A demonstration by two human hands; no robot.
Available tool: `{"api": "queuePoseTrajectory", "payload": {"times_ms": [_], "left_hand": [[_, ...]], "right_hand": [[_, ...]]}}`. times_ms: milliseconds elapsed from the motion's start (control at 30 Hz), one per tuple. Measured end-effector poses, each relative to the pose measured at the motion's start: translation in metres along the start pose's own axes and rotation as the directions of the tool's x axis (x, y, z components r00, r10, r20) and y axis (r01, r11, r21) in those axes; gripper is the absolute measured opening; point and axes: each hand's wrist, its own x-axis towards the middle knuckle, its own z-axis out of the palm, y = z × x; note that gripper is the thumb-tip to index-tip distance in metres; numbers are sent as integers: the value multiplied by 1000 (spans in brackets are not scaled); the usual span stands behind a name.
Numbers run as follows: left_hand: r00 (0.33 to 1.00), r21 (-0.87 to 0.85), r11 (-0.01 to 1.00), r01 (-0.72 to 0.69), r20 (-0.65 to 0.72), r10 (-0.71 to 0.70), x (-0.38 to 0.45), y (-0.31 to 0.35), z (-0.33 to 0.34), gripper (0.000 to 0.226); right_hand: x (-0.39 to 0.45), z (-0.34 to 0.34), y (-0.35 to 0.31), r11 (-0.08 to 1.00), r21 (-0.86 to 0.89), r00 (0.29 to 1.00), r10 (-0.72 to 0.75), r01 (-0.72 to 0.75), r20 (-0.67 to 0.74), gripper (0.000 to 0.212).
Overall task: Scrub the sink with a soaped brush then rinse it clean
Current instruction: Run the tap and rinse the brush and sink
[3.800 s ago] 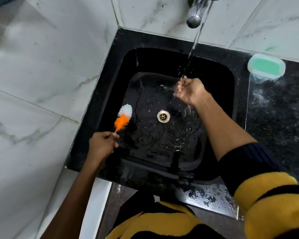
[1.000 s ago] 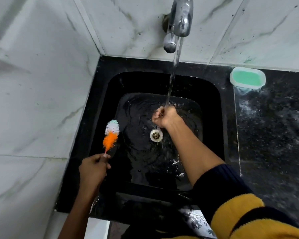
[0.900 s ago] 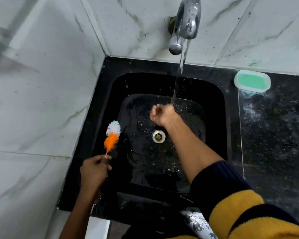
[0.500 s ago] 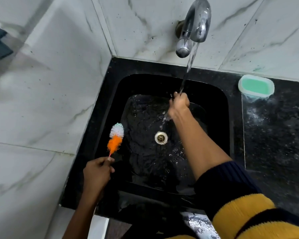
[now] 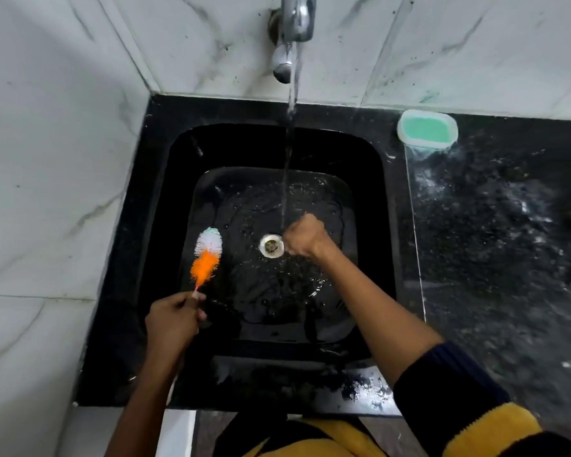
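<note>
- Rinsing looks under way: the sink (image 5: 370, 179) is wet all over, with no suds that I can see, so scrubbing seems done.
- Tap (image 5: 292, 34) running; the stream falls just beside the drain (image 5: 271, 246).
- Right hand (image 5: 302, 237), curled into a fist, empty as far as I can tell, sits at the stream's foot, likely spreading water.
- Left hand (image 5: 173, 319) is closed on the brush (image 5: 206, 255), held idle above the sink's left side.
- Left to do: finish rinsing, shut the tap.

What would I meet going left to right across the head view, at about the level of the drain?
White marble wall → brush, bristles up, held by the left hand → drain → right hand under the tap's stream → sink right wall → speckled black counter.
</note>
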Motion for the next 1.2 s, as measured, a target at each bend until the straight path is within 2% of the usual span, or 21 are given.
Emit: {"api": "queuePoseTrajectory", "payload": {"times_ms": [33,67,100,133,200,267,300,333,367,400,467,500,533,567,633,733,867,967,1033,1100,1200], "left_hand": [[1000,2,1000,-10,6,10,0,1,2,23],[1000,8,1000,-18,14,18,0,1,4,23],[1000,17,1000,-24,21,24,0,0,5,23],[999,23,999,-29,27,29,1,-1,7,23],[999,27,999,-32,39,31,2,-4,9,23],[998,20,999,-41,49,40,2,-6,11,23],[997,10,999,-50,56,49,2,-6,12,23],[997,0,999,-53,63,53,3,-6,13,23],[997,-5,999,-51,64,51,3,-7,12,22],[997,-6,999,-50,64,51,4,-7,12,22],[997,-1,999,-51,54,51,6,-9,10,21],[997,0,999,-52,49,52,7,-9,9,22],[998,0,999,-50,47,50,7,-8,9,22],[998,2,999,-50,42,50,7,-7,7,23],[997,-2,998,-60,39,60,7,-5,4,24],[996,-10,998,-69,47,70,7,-3,4,24],[997,-12,998,-62,53,63,8,-5,8,23],[997,-8,998,-56,61,56,6,-7,13,23],[997,1,999,-52,63,52,5,-9,16,23],[996,0,999,-54,72,54,2,-9,17,24],[995,2,998,-57,83,57,-3,-6,19,24]], "right_hand": [[-8,0,9,971,-237,984,13,30,180,8],[-17,-1,20,869,-487,940,89,89,330,7],[-28,-2,30,764,-638,899,205,102,388,7],[-38,-5,37,691,-716,875,282,99,394,9],[-46,-12,44,706,-703,900,243,93,362,12],[-40,-18,47,894,-439,936,75,89,343,10],[-35,-22,41,985,-172,939,28,34,343,11],[-30,-25,33,988,141,931,0,-56,364,14],[-23,-26,20,889,430,920,-27,-157,391,19],[-15,-28,6,705,667,914,-66,-241,401,25],[3,-30,-25,268,902,919,-112,-338,378,35],[10,-31,-40,100,932,927,-110,-348,358,37],[18,-33,-53,-9,941,937,-90,-339,337,37],[23,-35,-63,-51,945,945,-73,-324,320,36],[29,-39,-75,-29,949,946,-96,-315,311,35],[22,-45,-74,-32,935,911,-240,-353,336,33],[13,-58,-38,-56,915,875,-322,-399,362,31],[8,-77,2,-123,924,922,-196,-362,335,30],[9,-99,24,-233,946,974,-30,-224,224,32],[11,-126,41,-338,940,995,62,-47,72,35],[11,-157,61,-342,937,991,128,76,-33,34]]}}
